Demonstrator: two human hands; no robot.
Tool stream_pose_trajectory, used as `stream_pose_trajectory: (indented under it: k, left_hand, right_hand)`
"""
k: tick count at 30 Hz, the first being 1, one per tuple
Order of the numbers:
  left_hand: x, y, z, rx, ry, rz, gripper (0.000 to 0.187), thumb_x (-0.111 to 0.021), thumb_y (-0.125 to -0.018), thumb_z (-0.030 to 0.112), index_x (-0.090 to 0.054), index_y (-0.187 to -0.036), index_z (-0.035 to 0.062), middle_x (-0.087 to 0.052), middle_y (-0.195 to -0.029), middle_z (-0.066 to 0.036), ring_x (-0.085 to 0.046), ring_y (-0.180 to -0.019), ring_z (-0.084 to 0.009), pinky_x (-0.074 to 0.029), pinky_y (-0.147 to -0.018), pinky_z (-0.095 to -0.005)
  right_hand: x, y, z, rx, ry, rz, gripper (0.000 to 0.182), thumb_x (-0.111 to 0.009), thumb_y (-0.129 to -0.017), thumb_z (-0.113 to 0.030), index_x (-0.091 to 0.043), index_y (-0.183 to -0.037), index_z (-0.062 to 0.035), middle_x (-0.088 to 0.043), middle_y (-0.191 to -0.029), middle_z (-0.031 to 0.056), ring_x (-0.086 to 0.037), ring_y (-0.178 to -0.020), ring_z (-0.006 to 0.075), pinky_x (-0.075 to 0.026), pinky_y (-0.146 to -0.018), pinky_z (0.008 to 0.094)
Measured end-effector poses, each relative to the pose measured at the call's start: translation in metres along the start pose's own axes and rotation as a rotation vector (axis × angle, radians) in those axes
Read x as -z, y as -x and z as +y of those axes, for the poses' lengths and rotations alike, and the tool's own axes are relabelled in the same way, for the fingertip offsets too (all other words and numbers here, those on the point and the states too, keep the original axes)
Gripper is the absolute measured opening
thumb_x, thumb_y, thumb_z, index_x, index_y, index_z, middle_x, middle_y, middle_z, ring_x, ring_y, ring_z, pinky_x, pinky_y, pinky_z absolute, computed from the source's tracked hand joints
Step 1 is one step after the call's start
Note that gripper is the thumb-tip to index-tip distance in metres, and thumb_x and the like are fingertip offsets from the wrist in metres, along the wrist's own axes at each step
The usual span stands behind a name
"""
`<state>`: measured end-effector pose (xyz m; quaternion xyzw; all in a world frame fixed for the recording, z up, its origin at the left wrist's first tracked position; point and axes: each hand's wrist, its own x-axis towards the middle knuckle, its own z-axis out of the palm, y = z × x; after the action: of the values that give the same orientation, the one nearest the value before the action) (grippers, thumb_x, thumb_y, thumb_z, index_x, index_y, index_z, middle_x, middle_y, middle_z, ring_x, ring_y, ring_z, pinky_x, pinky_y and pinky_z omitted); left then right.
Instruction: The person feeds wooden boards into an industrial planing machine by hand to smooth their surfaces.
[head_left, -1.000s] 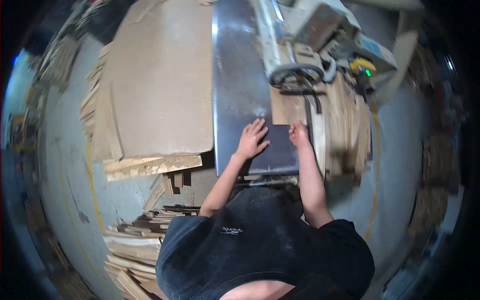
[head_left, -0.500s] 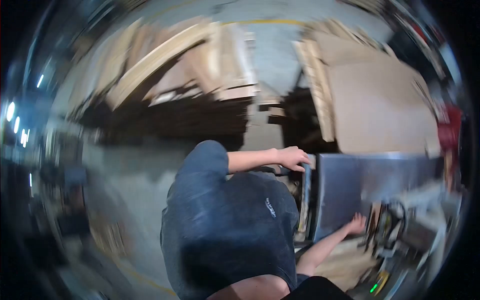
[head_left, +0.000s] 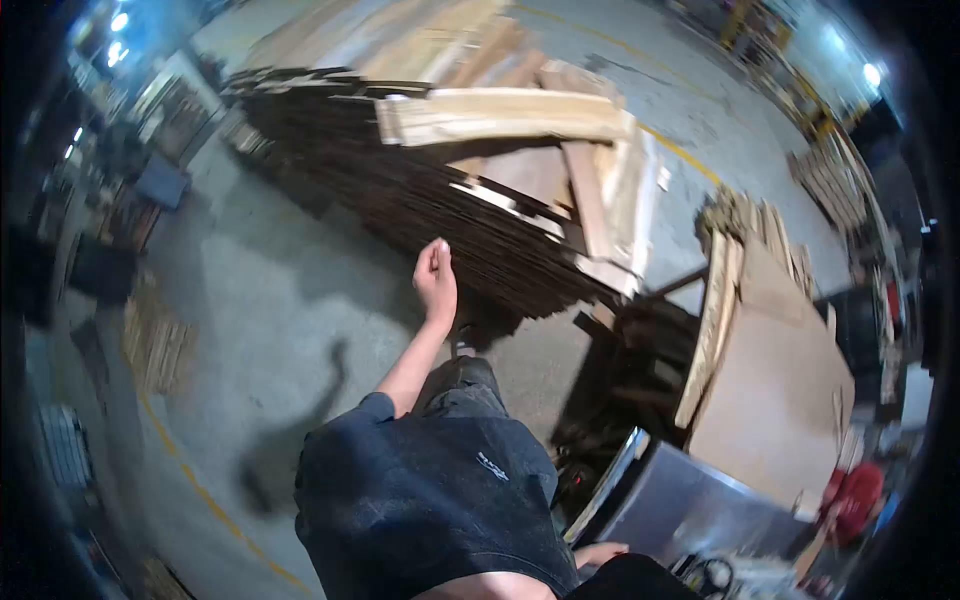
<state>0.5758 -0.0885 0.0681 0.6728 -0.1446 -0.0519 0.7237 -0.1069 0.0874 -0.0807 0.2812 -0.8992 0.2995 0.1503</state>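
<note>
My left hand (head_left: 436, 280) is out in front of my body with its fingers curled together, and nothing shows in it. It appears over the floor beside the dark edge of a big stack of boards (head_left: 400, 200), apart from the stack as far as I can tell. Low in the view, my right hand (head_left: 602, 553) lies at the near edge of a shiny metal surface (head_left: 680, 505), its fingers extended. Part of that hand and its forearm are hidden by a dark shape and my shirt.
Light wooden planks (head_left: 500, 117) lie on top of the stack. To the right are a large brown panel (head_left: 775, 380) with rough-edged boards (head_left: 712, 325) beside it, and a red object (head_left: 856, 500). More wood pieces (head_left: 155, 345) are on the floor at left.
The view has turned, shifting the metal surface down. My left hand has left the metal surface's edge and moved toward the board stack. My right hand is lower in view, still near the metal surface.
</note>
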Motion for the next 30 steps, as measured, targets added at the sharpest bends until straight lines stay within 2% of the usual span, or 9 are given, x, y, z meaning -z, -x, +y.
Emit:
stream_pose_trajectory:
  k: [5,11,16,18,20,21,23,26,30]
  left_hand:
    - [0.004,-0.129,0.087,0.135,0.361,0.091,0.046,-0.06,-0.094,0.046,-0.057,-0.115,0.0058,-0.061,-0.096,-0.004,-0.063,-0.085,-0.0128,-0.053,-0.062,-0.025]
    - [-0.002,-0.225,0.107,0.076,0.269,-0.238,0.026,-0.069,-0.089,0.028,-0.066,-0.089,0.0022,-0.064,-0.083,-0.001,-0.057,-0.072,-0.0064,-0.046,-0.065,-0.0215]
    - [0.018,-0.233,0.122,0.279,0.274,-0.549,0.027,-0.07,-0.087,0.022,-0.068,-0.1,-0.001,-0.07,-0.091,-0.006,-0.063,-0.079,-0.0085,-0.05,-0.068,-0.0223]
    - [0.028,-0.225,0.139,0.393,0.195,-0.712,0.025,-0.071,-0.086,0.017,-0.067,-0.102,-0.0022,-0.071,-0.093,-0.009,-0.065,-0.079,-0.0104,-0.052,-0.065,-0.023]
    - [0.031,-0.197,0.152,0.545,0.091,-1.002,0.023,-0.071,-0.086,0.012,-0.067,-0.102,-0.0035,-0.071,-0.091,-0.01,-0.067,-0.079,-0.0119,-0.052,-0.059,-0.0238]
    - [0.028,-0.187,0.148,0.637,0.06,-1.16,0.022,-0.072,-0.086,0.01,-0.067,-0.102,-0.004,-0.071,-0.09,-0.011,-0.068,-0.078,-0.0125,-0.052,-0.056,-0.024]
    - [0.024,-0.166,0.143,0.69,0.037,-1.518,0.031,-0.074,-0.086,0.018,-0.068,-0.108,-0.0038,-0.071,-0.088,-0.009,-0.068,-0.079,-0.014,-0.054,-0.069,-0.025]
    - [0.024,-0.157,0.085,0.76,0.01,-1.624,0.043,-0.067,-0.093,0.03,-0.064,-0.118,-0.0048,-0.07,-0.101,-0.012,-0.067,-0.092,-0.015,-0.053,-0.078,-0.0262]
    - [0.003,-0.141,0.06,0.882,-0.074,-1.291,0.066,-0.06,-0.095,0.042,-0.045,-0.137,-0.0068,-0.061,-0.12,-0.015,-0.059,-0.107,-0.016,-0.048,-0.087,-0.0285]
  right_hand:
    - [-0.039,0.09,-0.135,0.123,-0.208,-0.368,0.039,-0.056,-0.098,-0.032,-0.068,-0.106,0.0037,-0.069,-0.102,0.0189,-0.064,-0.092,0.0325,-0.051,-0.083,0.0397]
    - [-0.078,0.116,-0.445,0.44,-0.648,-0.643,0.043,-0.046,-0.104,-0.029,-0.06,-0.122,0.008,-0.062,-0.122,0.0226,-0.061,-0.112,0.03,-0.046,-0.097,0.0363]
    - [-0.076,0.111,-0.65,0.558,-1.027,-0.97,0.048,-0.041,-0.105,-0.032,-0.053,-0.131,0.0067,-0.057,-0.131,0.0205,-0.055,-0.12,0.027,-0.04,-0.104,0.0361]
    - [-0.064,0.121,-0.692,0.735,-0.9,-1.05,0.052,-0.04,-0.104,-0.036,-0.051,-0.133,0.0071,-0.056,-0.131,0.0218,-0.055,-0.119,0.0269,-0.041,-0.103,0.0358]
    - [0.006,0.155,-0.739,0.206,-0.936,-1.524,0.053,-0.045,-0.1,-0.039,-0.057,-0.124,0.0066,-0.066,-0.115,0.0182,-0.063,-0.103,0.0289,-0.047,-0.093,0.0382]
    - [-0.041,0.161,-0.733,0.628,-0.813,-1.223,0.053,-0.046,-0.099,-0.041,-0.058,-0.124,0.004,-0.068,-0.11,0.0194,-0.064,-0.099,0.0321,-0.047,-0.091,0.0393]
    - [-0.008,0.163,-0.75,0.65,-0.485,-1.172,0.054,-0.045,-0.098,-0.046,-0.06,-0.125,-0.0013,-0.064,-0.114,0.0258,-0.06,-0.11,0.0383,-0.044,-0.096,0.0394]
    - [0.057,0.176,-0.768,0.622,-0.265,-1.199,0.061,-0.043,-0.098,-0.052,-0.064,-0.109,0.0038,-0.065,-0.108,0.0282,-0.063,-0.101,0.0402,-0.046,-0.09,0.0424]
    - [0.061,0.192,-0.74,0.503,-0.273,-1.226,0.067,-0.044,-0.095,-0.056,-0.057,-0.114,0.007,-0.063,-0.103,0.0352,-0.061,-0.104,0.0457,-0.047,-0.091,0.0466]
